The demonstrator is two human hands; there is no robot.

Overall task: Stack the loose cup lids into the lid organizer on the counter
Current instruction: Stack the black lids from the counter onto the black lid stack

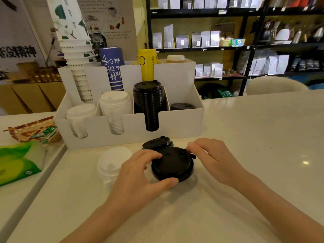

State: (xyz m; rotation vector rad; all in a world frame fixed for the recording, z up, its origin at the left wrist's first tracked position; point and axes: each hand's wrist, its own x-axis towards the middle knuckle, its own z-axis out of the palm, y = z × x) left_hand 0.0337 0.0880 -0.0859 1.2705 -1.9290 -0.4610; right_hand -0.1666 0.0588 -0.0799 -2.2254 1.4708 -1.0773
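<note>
A black cup lid [172,163] lies on the white counter in front of the white lid organizer [182,123]. My left hand [140,174] grips that lid by its left and near rim. My right hand [210,155] touches its far right edge with the fingertips. Just behind it sits a second black lid [156,142]. A short stack of white lids [112,163] stands to the left, partly hidden by my left hand. The organizer holds two white lid stacks [115,109], a tall black lid stack [149,100] and a low black lid [182,106] in its rightmost slot.
Paper cup stacks [77,55] rise from the organizer's back slots. A green tissue pack [19,160] and a basket of sachets [35,130] sit at the left. The counter edge drops off on the left. Shelves with bags stand behind.
</note>
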